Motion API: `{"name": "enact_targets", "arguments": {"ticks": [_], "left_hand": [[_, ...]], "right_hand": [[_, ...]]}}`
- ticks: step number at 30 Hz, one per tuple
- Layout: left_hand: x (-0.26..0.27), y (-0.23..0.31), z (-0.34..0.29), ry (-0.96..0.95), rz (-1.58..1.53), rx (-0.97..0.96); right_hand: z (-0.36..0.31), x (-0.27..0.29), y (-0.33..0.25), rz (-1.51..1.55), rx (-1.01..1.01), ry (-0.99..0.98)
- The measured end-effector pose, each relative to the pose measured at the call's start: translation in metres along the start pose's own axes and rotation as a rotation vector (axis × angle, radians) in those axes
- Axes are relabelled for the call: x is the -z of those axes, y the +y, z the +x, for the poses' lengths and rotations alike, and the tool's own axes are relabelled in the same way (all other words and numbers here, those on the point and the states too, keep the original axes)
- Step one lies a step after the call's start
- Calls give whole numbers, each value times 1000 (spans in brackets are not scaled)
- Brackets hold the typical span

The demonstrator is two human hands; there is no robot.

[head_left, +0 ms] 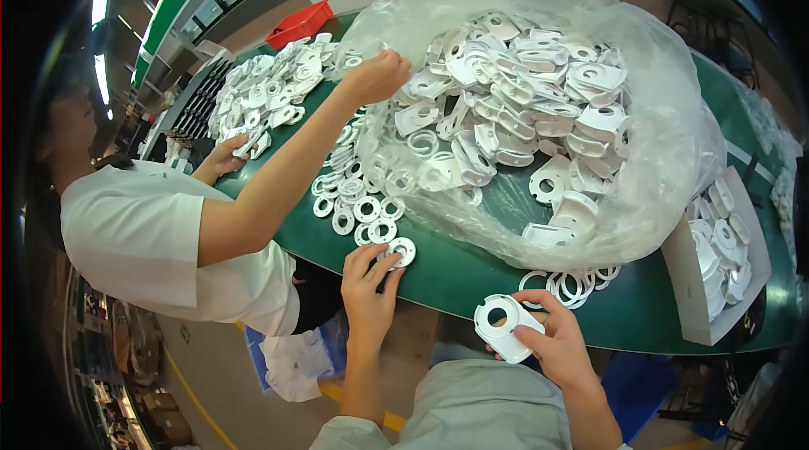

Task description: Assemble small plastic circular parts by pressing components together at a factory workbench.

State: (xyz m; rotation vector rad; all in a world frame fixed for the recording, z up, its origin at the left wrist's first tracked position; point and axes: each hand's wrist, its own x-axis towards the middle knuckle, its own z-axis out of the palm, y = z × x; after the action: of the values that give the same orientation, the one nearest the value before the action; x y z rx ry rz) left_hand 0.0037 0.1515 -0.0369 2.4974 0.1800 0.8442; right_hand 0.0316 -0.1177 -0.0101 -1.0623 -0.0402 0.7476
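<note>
Toward the bottom centre of the frame, your right hand (558, 340) holds a white housing (510, 335), its round hole at the upper left and its squared end at the lower right. The thumb presses on the face while the other fingers close round the edge and underside, parted only by the piece's thickness. Further left, by the near edge of the green table (451, 281), your left hand (371, 291) has thumb and fingertips drawn together on the rim of a white ring (409, 254); whether the ring also rests on the table is hard to tell.

Both pieces look like moulded plastic, so expect them to be light and stiff, perhaps slick enough to turn under a loose thumb. Your surest hold on the housing is its flat face and long sides; spare the lip round the hole, probably its most fragile part. Pinch the ring gently across its outer rim.

More rings (344, 220) cluster just left of centre, and similar housings (539, 92) heap inside the clear bag (674, 125) at the upper centre.
</note>
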Motion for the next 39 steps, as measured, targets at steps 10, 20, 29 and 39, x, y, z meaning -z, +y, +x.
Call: {"name": "enact_targets", "arguments": {"ticks": [10,20,29,39], "left_hand": [[-24,25,26,15,-285,168],[-29,69,13,78,-1129,581],[-40,110,-20,-235,-935,436],[-51,119,-14,-470,-729,119]], "right_hand": [[2,7,2,-91,107,58],[2,11,7,-67,137,115],[-10,8,6,-53,173,116],[-47,32,11,-44,179,318]]}}
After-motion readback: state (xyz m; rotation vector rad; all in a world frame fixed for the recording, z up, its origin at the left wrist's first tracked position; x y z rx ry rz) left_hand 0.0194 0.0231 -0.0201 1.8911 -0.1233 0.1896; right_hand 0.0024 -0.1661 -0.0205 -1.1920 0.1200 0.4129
